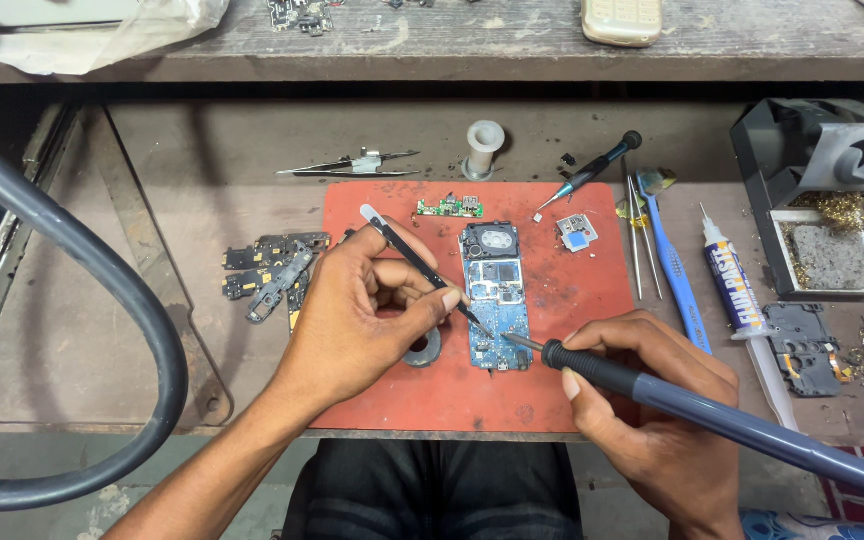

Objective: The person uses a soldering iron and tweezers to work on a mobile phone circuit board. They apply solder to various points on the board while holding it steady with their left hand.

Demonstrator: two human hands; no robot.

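Soldering, lower board point(497, 300), frame centre on red mat point(562, 400) | left hand point(352, 320) pinches tweezers point(417, 262), tip on board | right hand point(652, 400) grips iron point(672, 395), tip at same joint | best: steady tweezers, brief iron contact, wrists braced on mat.

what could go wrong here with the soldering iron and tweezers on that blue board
1. The soldering iron tip and the tweezers meet at one spot low on the blue circuit board; a slip could bridge or lift nearby parts.
2. The left hand has fingers close to the hot tip, so a burn seems possible.
3. The board lies loose on the red mat, unclamped, and might shift under pressure.
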